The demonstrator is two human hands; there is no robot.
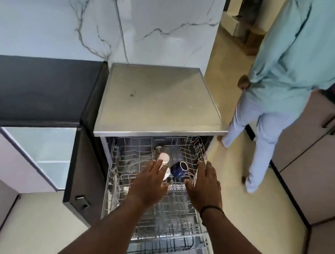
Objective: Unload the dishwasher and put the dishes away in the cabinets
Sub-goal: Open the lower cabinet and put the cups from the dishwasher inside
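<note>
The brushed, matt steel top of the dishwasher [162, 95] adjoins a dull black stone counter [31, 87] on its left. Behind it, the white grey-veined marble wall [49, 11] looks polished and glossy. Below it, the pulled-out wire rack [171, 210] is shiny metal, holding a glossy dark-blue glazed cup [178, 168] and smooth white crockery [165, 159].

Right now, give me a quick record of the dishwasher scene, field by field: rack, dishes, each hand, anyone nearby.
rack: upper wire rack pulled out of the open dishwasher
dishes: blue mug lying tilted; white cups left of it
left hand: fingers straight, reaching over the white cups
right hand: fingers straight, at the rack's right edge
nearby: another person standing on the floor to the right, back turned
</note>
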